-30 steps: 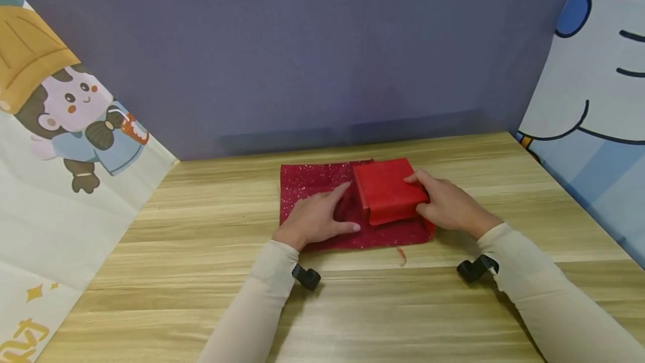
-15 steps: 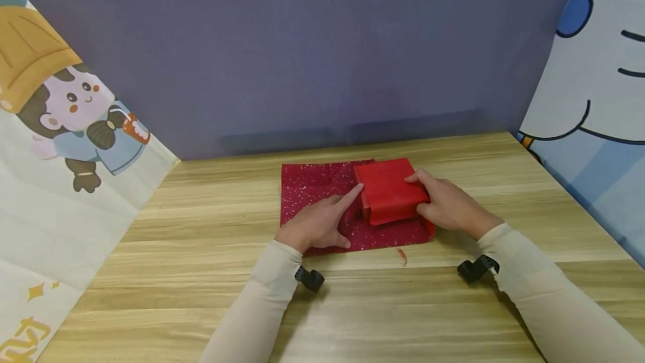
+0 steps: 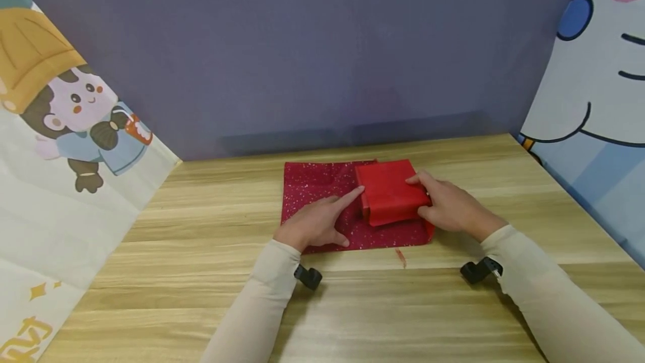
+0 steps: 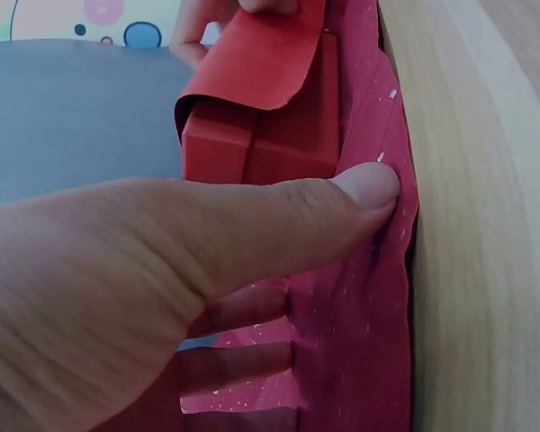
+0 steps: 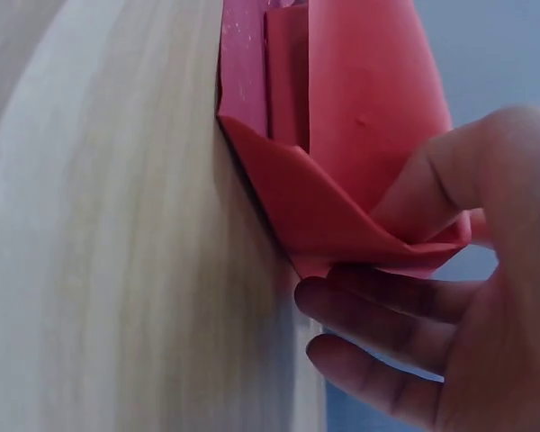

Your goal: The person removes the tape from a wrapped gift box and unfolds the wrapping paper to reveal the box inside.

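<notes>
A sheet of wrapping paper (image 3: 322, 175), dark red with pale specks on one face and plain bright red on the other, lies on the table. Its right part is folded over a red box (image 4: 292, 144), so most of the box is covered in the head view. My right hand (image 3: 450, 206) pinches the folded paper at the box's right end, thumb on the paper and fingers beneath, as the right wrist view shows. On the speckled part rests my left hand (image 3: 314, 224), fingers extended. Its index fingertip touches the box's left edge, and its thumb (image 4: 369, 186) lies near the paper's front border.
The wood-grain table (image 3: 242, 307) runs back to a grey-blue partition (image 3: 322, 60). Cartoon-printed sheets stand at left (image 3: 96, 144) and right (image 3: 594, 99). A small reddish mark or scrap (image 3: 401, 257) is just in front of the paper.
My left hand has shifted slightly right, bringing its index finger to the box's left edge, while its thumb has moved nearer the front. My right hand keeps its hold on the paper.
</notes>
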`<move>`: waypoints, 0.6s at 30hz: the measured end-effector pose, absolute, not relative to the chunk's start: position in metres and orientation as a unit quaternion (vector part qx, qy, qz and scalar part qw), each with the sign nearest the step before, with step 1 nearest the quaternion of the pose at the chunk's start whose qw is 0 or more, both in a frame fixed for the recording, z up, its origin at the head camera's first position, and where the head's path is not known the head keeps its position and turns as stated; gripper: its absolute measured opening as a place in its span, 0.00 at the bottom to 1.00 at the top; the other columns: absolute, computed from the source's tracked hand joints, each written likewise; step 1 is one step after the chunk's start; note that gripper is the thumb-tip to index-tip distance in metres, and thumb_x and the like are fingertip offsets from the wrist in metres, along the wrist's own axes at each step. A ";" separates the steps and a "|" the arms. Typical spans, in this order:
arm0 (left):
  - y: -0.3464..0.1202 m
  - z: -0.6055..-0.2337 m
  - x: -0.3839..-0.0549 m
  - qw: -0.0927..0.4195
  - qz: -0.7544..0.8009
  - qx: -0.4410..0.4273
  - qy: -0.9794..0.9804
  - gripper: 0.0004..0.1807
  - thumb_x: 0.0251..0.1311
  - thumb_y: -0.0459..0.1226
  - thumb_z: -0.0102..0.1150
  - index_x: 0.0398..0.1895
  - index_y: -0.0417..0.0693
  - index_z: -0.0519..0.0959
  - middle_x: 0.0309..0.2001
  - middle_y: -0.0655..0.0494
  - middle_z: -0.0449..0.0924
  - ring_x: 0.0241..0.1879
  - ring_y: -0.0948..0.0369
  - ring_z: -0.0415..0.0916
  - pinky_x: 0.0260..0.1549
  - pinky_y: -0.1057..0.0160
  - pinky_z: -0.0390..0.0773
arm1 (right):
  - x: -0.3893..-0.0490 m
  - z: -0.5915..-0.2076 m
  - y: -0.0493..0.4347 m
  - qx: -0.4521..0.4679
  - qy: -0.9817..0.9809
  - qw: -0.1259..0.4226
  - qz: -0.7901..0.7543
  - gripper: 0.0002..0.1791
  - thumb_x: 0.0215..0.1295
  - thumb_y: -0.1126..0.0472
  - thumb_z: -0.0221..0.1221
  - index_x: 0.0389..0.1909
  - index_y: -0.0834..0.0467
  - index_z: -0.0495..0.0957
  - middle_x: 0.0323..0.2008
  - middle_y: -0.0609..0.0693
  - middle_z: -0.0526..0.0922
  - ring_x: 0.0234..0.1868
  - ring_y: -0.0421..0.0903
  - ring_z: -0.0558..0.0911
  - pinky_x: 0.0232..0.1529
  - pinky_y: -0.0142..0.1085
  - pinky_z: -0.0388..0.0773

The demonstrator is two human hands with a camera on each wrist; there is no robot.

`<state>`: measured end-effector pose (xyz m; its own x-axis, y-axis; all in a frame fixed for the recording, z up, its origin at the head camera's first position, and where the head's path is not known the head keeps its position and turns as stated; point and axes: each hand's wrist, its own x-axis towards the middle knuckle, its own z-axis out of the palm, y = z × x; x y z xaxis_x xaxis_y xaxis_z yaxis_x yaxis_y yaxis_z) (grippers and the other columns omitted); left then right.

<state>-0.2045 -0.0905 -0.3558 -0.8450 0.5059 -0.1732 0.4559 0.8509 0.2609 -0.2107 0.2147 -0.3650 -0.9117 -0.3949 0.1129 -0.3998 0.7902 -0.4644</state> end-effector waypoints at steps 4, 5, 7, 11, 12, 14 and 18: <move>-0.092 -0.358 -0.205 0.122 0.107 0.249 0.955 0.65 0.48 0.49 0.78 0.77 0.88 0.36 0.72 0.50 0.64 0.71 0.50 0.62 0.61 0.44 0.71 | -0.209 -0.364 0.213 0.203 -0.955 0.001 0.216 0.35 0.62 0.54 0.64 0.68 0.55 0.63 0.62 0.59 0.74 0.52 0.56 0.78 0.49 0.54 0.77; -0.092 -0.358 -0.206 0.122 0.107 0.249 0.955 0.65 0.49 0.49 0.78 0.77 0.88 0.36 0.72 0.50 0.64 0.71 0.50 0.62 0.61 0.44 0.72 | -0.208 -0.365 0.212 0.200 -0.957 -0.001 0.211 0.36 0.63 0.48 0.64 0.69 0.54 0.63 0.63 0.59 0.73 0.53 0.57 0.77 0.49 0.55 0.77; -0.091 -0.358 -0.206 0.124 0.111 0.248 0.954 0.65 0.49 0.49 0.78 0.77 0.88 0.36 0.72 0.50 0.64 0.71 0.50 0.62 0.60 0.45 0.72 | -0.207 -0.365 0.212 0.194 -0.960 0.000 0.203 0.41 0.63 0.36 0.62 0.70 0.53 0.63 0.65 0.59 0.70 0.55 0.58 0.76 0.50 0.58 0.77; -0.091 -0.358 -0.205 0.131 0.119 0.246 0.953 0.65 0.50 0.48 0.78 0.77 0.88 0.36 0.72 0.50 0.64 0.71 0.50 0.62 0.61 0.45 0.72 | -0.205 -0.365 0.213 0.187 -0.963 0.008 0.196 0.48 0.60 0.24 0.54 0.70 0.54 0.64 0.66 0.60 0.68 0.58 0.60 0.75 0.51 0.62 0.76; -0.091 -0.358 -0.205 0.131 0.120 0.246 0.953 0.65 0.50 0.48 0.78 0.77 0.87 0.37 0.72 0.50 0.64 0.71 0.50 0.62 0.61 0.45 0.72 | -0.205 -0.364 0.213 0.186 -0.963 0.011 0.194 0.48 0.60 0.24 0.53 0.70 0.54 0.64 0.66 0.60 0.67 0.58 0.61 0.74 0.52 0.62 0.76; -0.091 -0.358 -0.205 0.131 0.121 0.248 0.952 0.65 0.50 0.48 0.78 0.78 0.87 0.37 0.71 0.51 0.65 0.71 0.50 0.62 0.61 0.46 0.72 | -0.204 -0.363 0.214 0.185 -0.964 0.014 0.189 0.47 0.62 0.25 0.53 0.70 0.56 0.64 0.67 0.61 0.67 0.59 0.61 0.74 0.51 0.63 0.76; -0.091 -0.358 -0.206 0.127 0.122 0.252 0.952 0.65 0.49 0.48 0.78 0.78 0.86 0.37 0.71 0.51 0.66 0.70 0.51 0.63 0.61 0.47 0.72 | -0.203 -0.357 0.214 0.179 -0.968 0.013 0.176 0.48 0.63 0.27 0.54 0.72 0.57 0.61 0.67 0.63 0.67 0.59 0.63 0.74 0.51 0.64 0.76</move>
